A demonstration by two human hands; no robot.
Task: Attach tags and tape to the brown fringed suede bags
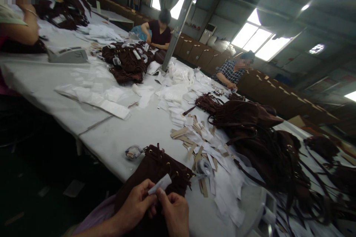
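A dark brown fringed bag [155, 163] with small metal eyelets lies at the table's near edge, partly over my lap. Above it, my left hand [139, 200] pinches one end of a small white strip [161, 184], which looks like paper or thin foam. My right hand [175, 209] has thumb and fingers closed on the strip's lower edge. Both hands are close together, and their lower fingers are partly hidden. Beside the bag's far corners sit a wrapped bundle [134, 152] and a rolled wrapped strap end [203, 167].
Tan and white strips [191, 137] are scattered right of the bag. More brown bags [258, 137] are heaped at the right, near a grey tape dispenser [250, 207]. A metal post [182, 18] rises from the table [105, 137]. Several people work around it.
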